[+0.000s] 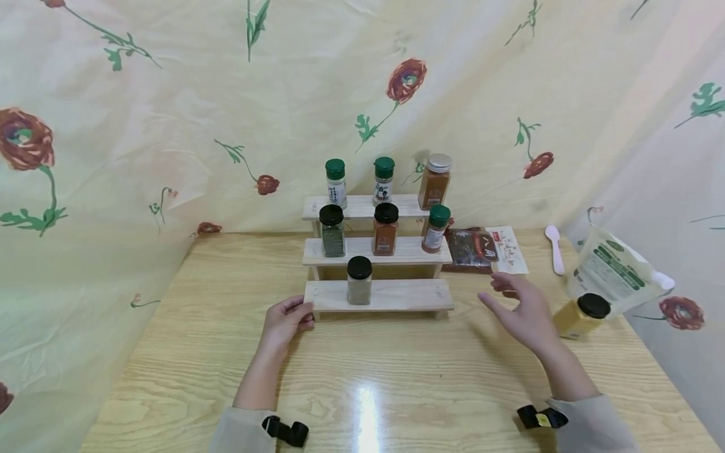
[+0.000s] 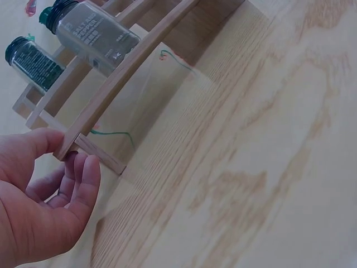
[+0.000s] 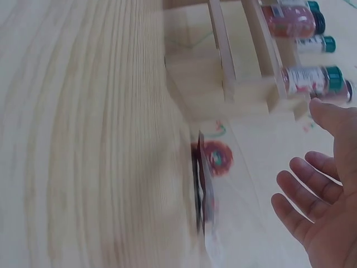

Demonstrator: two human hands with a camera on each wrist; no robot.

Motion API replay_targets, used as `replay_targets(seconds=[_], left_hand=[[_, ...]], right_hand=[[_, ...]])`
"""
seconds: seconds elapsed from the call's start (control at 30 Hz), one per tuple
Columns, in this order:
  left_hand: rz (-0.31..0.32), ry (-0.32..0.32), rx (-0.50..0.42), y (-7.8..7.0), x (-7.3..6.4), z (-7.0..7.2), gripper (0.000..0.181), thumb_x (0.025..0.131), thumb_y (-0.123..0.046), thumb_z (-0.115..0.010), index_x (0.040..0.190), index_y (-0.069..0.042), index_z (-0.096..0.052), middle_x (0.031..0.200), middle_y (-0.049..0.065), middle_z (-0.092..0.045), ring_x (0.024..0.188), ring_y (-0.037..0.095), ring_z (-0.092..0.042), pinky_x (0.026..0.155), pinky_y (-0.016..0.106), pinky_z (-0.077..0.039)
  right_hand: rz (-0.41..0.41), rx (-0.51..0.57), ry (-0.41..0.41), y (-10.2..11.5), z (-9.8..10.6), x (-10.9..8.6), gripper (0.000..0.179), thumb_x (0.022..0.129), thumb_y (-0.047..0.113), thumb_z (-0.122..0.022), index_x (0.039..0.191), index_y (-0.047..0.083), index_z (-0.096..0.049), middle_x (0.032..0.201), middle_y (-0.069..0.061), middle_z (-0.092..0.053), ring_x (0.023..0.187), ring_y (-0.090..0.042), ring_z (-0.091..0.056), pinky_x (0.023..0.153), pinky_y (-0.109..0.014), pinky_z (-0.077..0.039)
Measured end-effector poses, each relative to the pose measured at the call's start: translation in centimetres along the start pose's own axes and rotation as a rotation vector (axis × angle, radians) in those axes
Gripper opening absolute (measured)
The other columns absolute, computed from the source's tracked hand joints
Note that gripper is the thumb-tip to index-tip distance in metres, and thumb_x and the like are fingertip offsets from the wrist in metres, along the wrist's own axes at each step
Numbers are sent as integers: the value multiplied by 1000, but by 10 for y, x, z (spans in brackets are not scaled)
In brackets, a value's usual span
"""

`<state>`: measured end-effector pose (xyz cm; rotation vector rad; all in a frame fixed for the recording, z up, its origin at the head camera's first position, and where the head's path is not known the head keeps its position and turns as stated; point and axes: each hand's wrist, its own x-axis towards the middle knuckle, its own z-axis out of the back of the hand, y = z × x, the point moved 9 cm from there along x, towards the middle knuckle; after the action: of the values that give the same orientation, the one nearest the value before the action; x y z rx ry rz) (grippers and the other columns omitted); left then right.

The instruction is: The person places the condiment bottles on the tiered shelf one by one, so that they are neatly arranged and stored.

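A three-step wooden spice rack (image 1: 408,297) stands at the middle of the table. My left hand (image 1: 287,321) pinches the left end of its lowest step, thumb on top and fingers curled beneath, as the left wrist view shows. On that step stands a black-capped jar of pale powder (image 1: 359,283). The middle step bears a dark green herb jar (image 1: 332,233), a red-brown spice jar (image 1: 386,231) and a green-capped bottle (image 1: 435,229). Right of the rack, my right hand (image 1: 523,313) hovers with fingers spread, holding nothing.
Two green-capped shakers (image 1: 337,189) and a silver-lidded jar (image 1: 435,185) stand on the top step. Flat spice packets (image 1: 478,250) lie right of the rack. Farther right are a white spoon (image 1: 556,251), a standing pouch (image 1: 608,270) and a yellow jar (image 1: 578,319), tilted.
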<state>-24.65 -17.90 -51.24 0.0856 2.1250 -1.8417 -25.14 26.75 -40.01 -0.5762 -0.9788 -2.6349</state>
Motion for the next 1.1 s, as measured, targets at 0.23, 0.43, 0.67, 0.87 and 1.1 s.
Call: replay_targets(seconds=[0.23, 0.43, 0.67, 0.87, 1.1], left_hand=[[-1, -4, 2, 1, 2, 1, 37, 95, -2, -68, 128, 14, -59, 89, 9, -68, 74, 14, -65, 70, 24, -62], [-12, -4, 2, 0, 3, 1, 36, 96, -1, -67, 127, 14, -59, 89, 9, -68, 74, 13, -66, 70, 23, -62], [-12, -2, 11, 1, 2, 0, 35, 96, -1, -67, 127, 14, -59, 89, 8, -68, 75, 14, -65, 70, 23, -62], [-14, -1, 4, 1, 2, 0, 36, 96, -1, -67, 127, 14, -59, 89, 8, -68, 74, 14, -65, 70, 23, -62], [-7, -4, 0, 1, 1, 0, 36, 96, -1, -68, 127, 13, -59, 89, 8, -68, 74, 13, -65, 70, 23, -62]], right_hand=[[17, -71, -110, -8, 39, -10, 45, 85, 12, -83, 122, -6, -65, 106, -22, -69, 94, -18, -63, 84, -1, -39], [-36, -172, -176, -26, 76, -16, 47, 86, 15, -82, 123, -7, -63, 112, -29, -66, 104, -47, -59, 90, -41, -45], [-150, -212, -164, -61, 107, -28, 53, 90, 15, -78, 131, -11, -56, 124, -37, -56, 116, -55, -48, 104, -66, -37], [-229, -261, -83, -92, 117, -39, 56, 91, 24, -77, 128, -14, -57, 121, -38, -56, 103, -32, -59, 90, -30, -50], [-291, -199, -22, -119, 115, -49, 59, 91, 28, -79, 129, -12, -59, 118, -39, -60, 80, 29, -34, 58, 3, -38]])
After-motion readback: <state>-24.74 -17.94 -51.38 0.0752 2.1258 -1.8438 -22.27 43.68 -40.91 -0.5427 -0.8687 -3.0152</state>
